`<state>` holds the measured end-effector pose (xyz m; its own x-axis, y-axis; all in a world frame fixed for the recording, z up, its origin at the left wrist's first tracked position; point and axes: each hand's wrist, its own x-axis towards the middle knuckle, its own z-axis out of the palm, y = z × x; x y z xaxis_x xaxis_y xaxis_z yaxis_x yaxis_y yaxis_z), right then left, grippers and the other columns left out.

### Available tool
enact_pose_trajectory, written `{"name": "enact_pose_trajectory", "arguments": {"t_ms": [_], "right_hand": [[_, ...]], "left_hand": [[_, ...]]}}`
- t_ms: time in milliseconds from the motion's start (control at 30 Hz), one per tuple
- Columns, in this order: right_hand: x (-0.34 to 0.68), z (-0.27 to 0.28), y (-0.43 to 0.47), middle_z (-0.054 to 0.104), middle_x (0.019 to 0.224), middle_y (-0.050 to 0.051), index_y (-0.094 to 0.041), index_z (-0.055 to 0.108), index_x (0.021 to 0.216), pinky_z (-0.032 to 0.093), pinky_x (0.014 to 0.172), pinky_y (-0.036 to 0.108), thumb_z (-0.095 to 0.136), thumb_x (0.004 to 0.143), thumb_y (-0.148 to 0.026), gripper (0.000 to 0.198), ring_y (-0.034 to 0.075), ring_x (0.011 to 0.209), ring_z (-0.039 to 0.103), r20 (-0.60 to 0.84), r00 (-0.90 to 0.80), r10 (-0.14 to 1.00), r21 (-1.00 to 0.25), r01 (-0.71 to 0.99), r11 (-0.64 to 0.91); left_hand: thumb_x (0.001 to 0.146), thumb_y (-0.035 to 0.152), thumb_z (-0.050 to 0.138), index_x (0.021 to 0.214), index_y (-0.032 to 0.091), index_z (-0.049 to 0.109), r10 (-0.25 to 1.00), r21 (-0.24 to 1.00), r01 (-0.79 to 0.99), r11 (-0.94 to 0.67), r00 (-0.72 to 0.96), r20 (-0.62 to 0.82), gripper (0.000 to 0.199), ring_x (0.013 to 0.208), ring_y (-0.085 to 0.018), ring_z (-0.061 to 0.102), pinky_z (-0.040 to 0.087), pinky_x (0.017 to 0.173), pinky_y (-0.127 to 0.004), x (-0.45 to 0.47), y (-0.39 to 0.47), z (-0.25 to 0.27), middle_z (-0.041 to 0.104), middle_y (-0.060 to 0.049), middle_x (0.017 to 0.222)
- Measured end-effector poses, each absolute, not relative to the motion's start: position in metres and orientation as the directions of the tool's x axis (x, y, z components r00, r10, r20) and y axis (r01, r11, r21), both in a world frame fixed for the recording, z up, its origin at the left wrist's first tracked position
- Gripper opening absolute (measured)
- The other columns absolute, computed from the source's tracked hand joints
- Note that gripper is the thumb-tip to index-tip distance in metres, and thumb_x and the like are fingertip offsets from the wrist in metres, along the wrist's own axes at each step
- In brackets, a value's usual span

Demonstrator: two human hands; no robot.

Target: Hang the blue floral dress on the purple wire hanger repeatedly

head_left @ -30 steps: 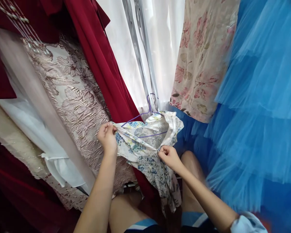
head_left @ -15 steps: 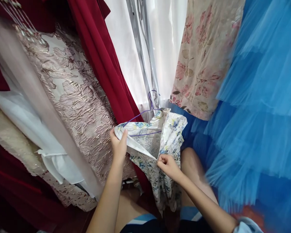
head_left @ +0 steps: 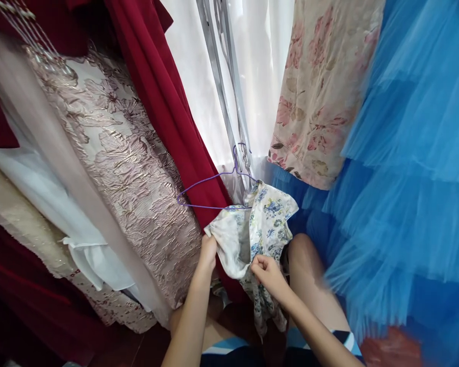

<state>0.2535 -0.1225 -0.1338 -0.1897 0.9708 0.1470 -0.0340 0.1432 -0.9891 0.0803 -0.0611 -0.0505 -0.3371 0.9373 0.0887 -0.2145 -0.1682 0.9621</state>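
A white garment with a blue and yellow floral print (head_left: 272, 219) hangs by one shoulder from a purple wire hanger (head_left: 202, 180). The hanger's left arm is bare, with no cloth over it. My left hand (head_left: 208, 253) is closed on the garment's loose left shoulder edge, below the hanger, and its pale inner side shows. My right hand (head_left: 266, 271) pinches the garment's front edge at the bottom of the neck opening. The lower part of the garment hangs in folds between my knees, partly hidden by my right hand and forearm.
Close on the left hang a dark red garment (head_left: 164, 97) and a pink brocade dress (head_left: 133, 178). To the right are a beige floral garment (head_left: 321, 97) and layered blue tulle (head_left: 409, 168). A grey metal stand (head_left: 219, 71) rises before the white curtain (head_left: 256, 61).
The garment's left shoulder has come off the hanger's left arm. My left hand has moved down and to the right with that cloth; my right hand has lowered slightly.
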Motion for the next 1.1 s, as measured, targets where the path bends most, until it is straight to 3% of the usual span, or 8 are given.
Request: {"name": "enact_pose_trajectory", "arguments": {"t_ms": [200, 333, 500, 600, 700, 767, 933, 1100], "right_hand": [[0.264, -0.137, -0.131, 0.064, 0.070, 0.000, -0.019, 0.061, 0.080, 0.047, 0.065, 0.027, 0.060, 0.071, -0.018, 0.009, 0.017, 0.066, 0.058, 0.151, -0.114, 0.982, -0.981, 0.106, 0.163], [0.281, -0.113, -0.141, 0.064, 0.125, 0.009, -0.020, 0.057, 0.126, 0.043, 0.103, 0.040, 0.069, 0.060, -0.010, 0.068, 0.028, 0.115, 0.058, 0.242, -0.227, 0.943, -0.963, 0.063, 0.262], [0.293, -0.077, -0.151, 0.068, 0.107, 0.005, -0.019, 0.059, 0.118, 0.050, 0.093, 0.040, 0.068, 0.067, -0.011, 0.053, 0.027, 0.101, 0.064, 0.226, -0.433, 0.872, -0.965, -0.221, 0.141], [0.298, -0.066, -0.156, 0.067, 0.105, 0.003, -0.020, 0.060, 0.111, 0.048, 0.095, 0.037, 0.071, 0.070, -0.014, 0.043, 0.025, 0.103, 0.063, 0.149, -0.337, 0.929, -0.957, -0.287, 0.049], [0.305, -0.063, -0.162, 0.068, 0.098, 0.002, -0.020, 0.062, 0.107, 0.051, 0.087, 0.033, 0.077, 0.072, -0.022, 0.038, 0.022, 0.095, 0.065, 0.037, -0.385, 0.922, -0.919, -0.376, -0.120], [0.313, -0.061, -0.165, 0.069, 0.092, 0.002, -0.019, 0.065, 0.102, 0.051, 0.079, 0.031, 0.082, 0.071, -0.031, 0.038, 0.020, 0.086, 0.065, 0.006, -0.445, 0.895, -0.898, -0.397, -0.191], [0.344, -0.046, -0.162, 0.064, 0.069, 0.002, -0.014, 0.065, 0.072, 0.048, 0.063, 0.028, 0.084, 0.068, -0.051, 0.042, 0.016, 0.064, 0.058, -0.082, -0.466, 0.881, -0.951, -0.228, -0.209], [0.376, -0.019, -0.148, 0.070, 0.079, 0.005, -0.015, 0.072, 0.089, 0.051, 0.066, 0.030, 0.077, 0.078, -0.050, 0.036, 0.020, 0.070, 0.063, 0.038, -0.319, 0.947, -0.986, -0.167, -0.017]], "left_hand": [[0.077, 0.047, 0.074, 0.094, 0.011, 0.073, 0.994, 0.981, -0.169, -0.091, -0.076, 0.080, 0.039, 0.080, -0.026, 0.071, 0.055, 0.079, -0.036, 0.133, -0.093, -0.052, 0.074, -0.010, 0.081], [0.083, 0.046, 0.070, 0.094, 0.015, 0.073, 0.982, 0.978, -0.086, -0.190, -0.006, 0.190, 0.033, 0.090, -0.025, 0.067, 0.051, 0.087, -0.034, 0.161, -0.116, -0.032, 0.073, -0.008, 0.089], [0.094, 0.043, 0.059, 0.094, 0.022, 0.075, 0.856, 0.830, 0.259, -0.493, 0.312, 0.411, 0.025, 0.122, -0.029, 0.054, 0.037, 0.109, -0.040, 0.170, -0.146, -0.008, 0.063, -0.011, 0.126], [0.100, 0.051, 0.045, 0.107, 0.023, 0.070, 0.832, 0.880, 0.135, -0.456, 0.415, 0.367, 0.038, 0.134, -0.030, 0.046, 0.029, 0.117, -0.044, 0.162, -0.145, -0.013, 0.056, -0.012, 0.140], [0.098, 0.065, 0.035, 0.127, 0.024, 0.058, 0.830, 0.981, -0.158, -0.117, 0.526, 0.184, 0.056, 0.127, -0.030, 0.055, 0.036, 0.113, -0.048, 0.155, -0.137, -0.040, 0.061, -0.014, 0.134], [0.095, 0.073, 0.032, 0.131, 0.022, 0.056, 0.811, 0.986, -0.161, 0.053, 0.583, 0.051, 0.067, 0.120, -0.031, 0.060, 0.041, 0.108, -0.048, 0.153, -0.136, -0.066, 0.065, -0.015, 0.129], [0.083, 0.077, 0.054, 0.111, 0.015, 0.071, 0.835, 0.984, 0.180, 0.018, 0.538, -0.114, 0.071, 0.113, -0.031, 0.061, 0.047, 0.098, -0.040, 0.140, -0.147, -0.113, 0.070, -0.014, 0.110], [0.069, 0.066, 0.077, 0.088, 0.011, 0.073, 0.846, 0.942, 0.336, -0.026, 0.510, -0.158, 0.059, 0.074, -0.021, 0.061, 0.047, 0.068, -0.029, 0.096, -0.153, -0.119, 0.068, -0.007, 0.079]]}}
